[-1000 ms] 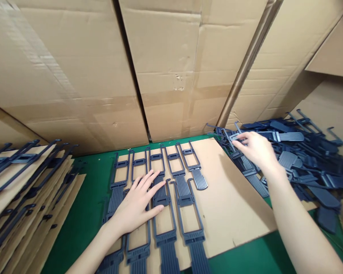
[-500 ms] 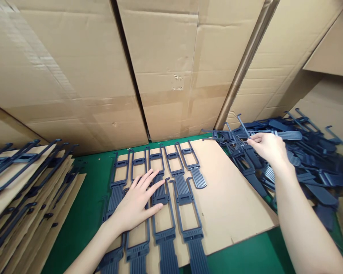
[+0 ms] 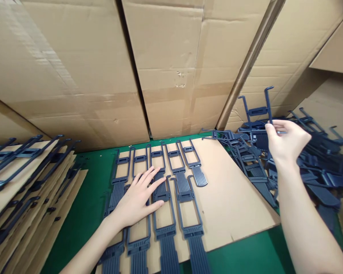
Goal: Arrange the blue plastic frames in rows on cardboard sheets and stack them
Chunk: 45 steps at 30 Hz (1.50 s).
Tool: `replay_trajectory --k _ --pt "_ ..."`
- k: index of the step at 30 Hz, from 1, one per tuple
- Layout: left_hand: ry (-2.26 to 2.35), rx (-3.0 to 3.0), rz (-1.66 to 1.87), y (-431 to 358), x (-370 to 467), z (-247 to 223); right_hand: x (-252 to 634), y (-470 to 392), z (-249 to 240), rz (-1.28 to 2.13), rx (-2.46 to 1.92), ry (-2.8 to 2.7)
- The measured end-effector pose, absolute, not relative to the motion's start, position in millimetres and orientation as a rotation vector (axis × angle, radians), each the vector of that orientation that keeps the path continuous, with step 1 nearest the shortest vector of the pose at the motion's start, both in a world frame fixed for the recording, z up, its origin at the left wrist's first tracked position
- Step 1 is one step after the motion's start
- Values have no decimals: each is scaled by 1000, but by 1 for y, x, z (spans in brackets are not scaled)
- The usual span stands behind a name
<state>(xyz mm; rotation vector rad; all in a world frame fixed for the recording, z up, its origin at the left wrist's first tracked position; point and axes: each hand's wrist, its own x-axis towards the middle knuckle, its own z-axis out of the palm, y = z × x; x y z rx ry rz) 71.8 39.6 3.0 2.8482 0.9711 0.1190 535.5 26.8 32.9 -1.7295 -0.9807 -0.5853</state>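
My right hand (image 3: 288, 140) pinches the side of a dark plastic frame (image 3: 258, 111) with two hooked arms, a slotted crossbar and a ribbed tab. It is held upright above a heap of like parts (image 3: 254, 163) at the right. My left hand (image 3: 140, 198) lies flat with fingers spread over the frames set out on a cardboard sheet (image 3: 228, 198). Several of these frames stand in two rows, among them one at the far row's right end (image 3: 199, 177) and one in the near row (image 3: 190, 209).
Large cardboard boxes (image 3: 174, 49) form a wall behind the green tabletop (image 3: 240, 255). On the left rises a stack of cardboard sheets (image 3: 63, 205) with more dark frames between the layers. The heap at the right overlaps the sheet's edge.
My right hand has lifted a frame up out of the heap, and its hooked arms now stand higher. My left hand stays in nearly the same place on the laid-out frames.
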Motion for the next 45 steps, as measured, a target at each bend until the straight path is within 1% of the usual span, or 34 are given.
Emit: replay_trajectory --k 2,5,8,11,14,17,22,32,39,45 --pt "973 2849 114 40 72 3 527 25 39 -419 -1600 -898" --pt "973 2842 109 40 72 3 508 16 56 -18 -1455 -898" --pt "974 2834 96 39 73 4 483 2 76 378 -1527 -1112" --pt "981 2831 85 38 74 5 457 -5 87 667 -1603 -1390" --pt "989 2824 73 38 74 4 438 -4 85 879 -1608 -1661" --pt "985 2818 84 38 73 4 429 -1 79 1007 -1621 -1900" --pt "981 2812 93 38 72 3 429 -5 75 1336 -1649 -1967" --pt "983 2801 115 38 74 4 426 -1 70 1568 -1544 -2070" --pt "984 2808 111 39 74 4 415 -1 70 1722 -1606 -2103" --pt "978 2826 106 39 74 5 404 1 60 1974 -1444 -2037"
